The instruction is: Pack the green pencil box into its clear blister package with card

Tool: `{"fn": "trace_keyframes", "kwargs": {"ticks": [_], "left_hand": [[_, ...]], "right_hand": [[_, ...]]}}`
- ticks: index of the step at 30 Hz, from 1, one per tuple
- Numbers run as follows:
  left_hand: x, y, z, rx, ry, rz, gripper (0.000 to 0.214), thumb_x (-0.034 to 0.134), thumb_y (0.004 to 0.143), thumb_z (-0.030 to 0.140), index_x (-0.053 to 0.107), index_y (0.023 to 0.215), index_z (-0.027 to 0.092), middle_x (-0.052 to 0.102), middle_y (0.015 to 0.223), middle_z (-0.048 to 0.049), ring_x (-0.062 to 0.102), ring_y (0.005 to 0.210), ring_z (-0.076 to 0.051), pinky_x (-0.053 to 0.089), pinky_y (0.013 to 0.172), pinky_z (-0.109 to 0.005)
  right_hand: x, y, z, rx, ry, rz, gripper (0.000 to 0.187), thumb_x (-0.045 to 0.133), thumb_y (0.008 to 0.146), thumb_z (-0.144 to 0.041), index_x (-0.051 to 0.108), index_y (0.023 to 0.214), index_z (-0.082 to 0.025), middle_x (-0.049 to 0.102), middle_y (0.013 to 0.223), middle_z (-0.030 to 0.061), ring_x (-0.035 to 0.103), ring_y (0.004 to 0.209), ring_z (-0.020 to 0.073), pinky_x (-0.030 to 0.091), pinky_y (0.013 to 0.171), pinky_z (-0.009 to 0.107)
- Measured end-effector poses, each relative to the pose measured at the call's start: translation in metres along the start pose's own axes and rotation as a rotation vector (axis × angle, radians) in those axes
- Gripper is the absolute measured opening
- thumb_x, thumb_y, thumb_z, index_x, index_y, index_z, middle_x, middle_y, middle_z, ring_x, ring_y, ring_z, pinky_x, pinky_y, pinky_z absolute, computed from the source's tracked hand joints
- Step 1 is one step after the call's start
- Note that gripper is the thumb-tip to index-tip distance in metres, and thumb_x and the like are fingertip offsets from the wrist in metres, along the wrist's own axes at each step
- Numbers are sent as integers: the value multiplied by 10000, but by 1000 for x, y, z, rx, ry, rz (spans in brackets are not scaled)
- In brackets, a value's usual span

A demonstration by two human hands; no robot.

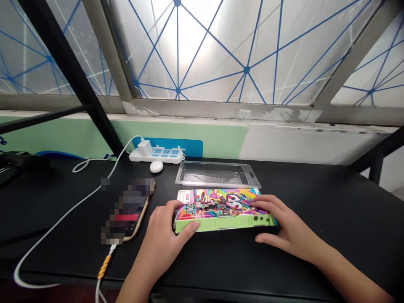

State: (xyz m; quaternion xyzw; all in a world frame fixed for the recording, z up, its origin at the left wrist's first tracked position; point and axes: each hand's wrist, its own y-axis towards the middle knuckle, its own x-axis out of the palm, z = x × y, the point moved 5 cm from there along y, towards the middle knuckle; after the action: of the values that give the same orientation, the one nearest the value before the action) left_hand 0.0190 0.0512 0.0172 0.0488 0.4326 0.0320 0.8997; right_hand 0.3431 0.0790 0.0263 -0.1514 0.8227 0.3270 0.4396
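A colourful pencil case [221,210] with a light green side lies on the black table [331,202] in front of me. My left hand [164,235] grips its left end, thumb on the green side and fingers over the top. My right hand [284,227] holds the right end, fingers laid across the printed lid and thumb below. Just behind the case, a printed card [189,194] peeks out from under it.
A clear plastic blister pack [217,173] lies behind the case. A phone [129,212] with a white cable [63,219] sits left of my left hand. A white power strip [158,155] and a small white case [156,166] are near the wall. Black frame bars stand left and right.
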Motion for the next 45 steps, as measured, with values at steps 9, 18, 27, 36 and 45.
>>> {"fn": "trace_keyframes", "kwargs": {"ticks": [9, 18, 27, 36, 45], "left_hand": [[6, 0, 5, 221, 58, -40, 363, 487, 969, 518, 610, 1156, 233, 597, 1245, -86, 518, 1169, -291, 402, 1017, -463], [6, -2, 5, 199, 28, 9, 443, 516, 943, 550, 558, 1220, 207, 613, 1256, -122, 559, 1190, -297, 432, 1010, -463], [10, -1, 10, 196, -68, -123, 1008, 698, 839, 488, 61, 1592, 283, 525, 1475, -143, 399, 1438, -282, 174, 1199, -558], [10, -3, 13, 249, -41, -111, 939, 629, 898, 507, 39, 1600, 307, 486, 1513, -132, 443, 1411, -286, 169, 1195, -595], [7, 1, 0, 167, -213, -160, 575, 102, 1057, 499, 432, 1497, 333, 447, 1544, 9, 321, 1482, -194, 158, 1241, -523]], "right_hand": [[1, 3, 20, 341, 71, 111, 379, 559, 938, -501, 556, 1225, -252, 717, 874, 28, 667, 662, 202, 532, 540, 313], [-6, 20, 9, 123, -324, 151, 258, 488, 987, -393, 659, 1035, -205, 655, 1094, 114, 632, 969, 266, 502, 801, 432], [39, 66, -56, -96, -345, -4, 209, 504, 996, -329, 643, 1081, -198, 662, 993, 99, 610, 937, 254, 483, 816, 399], [43, 85, -55, -72, -374, 90, 188, 428, 1012, -267, 567, 911, -190, 595, 909, 100, 523, 826, 246, 435, 732, 380], [13, 46, -94, -366, -445, 348, 21, 554, 962, -213, 572, 967, -221, 659, 905, 64, 590, 859, 225, 426, 962, 463]]}}
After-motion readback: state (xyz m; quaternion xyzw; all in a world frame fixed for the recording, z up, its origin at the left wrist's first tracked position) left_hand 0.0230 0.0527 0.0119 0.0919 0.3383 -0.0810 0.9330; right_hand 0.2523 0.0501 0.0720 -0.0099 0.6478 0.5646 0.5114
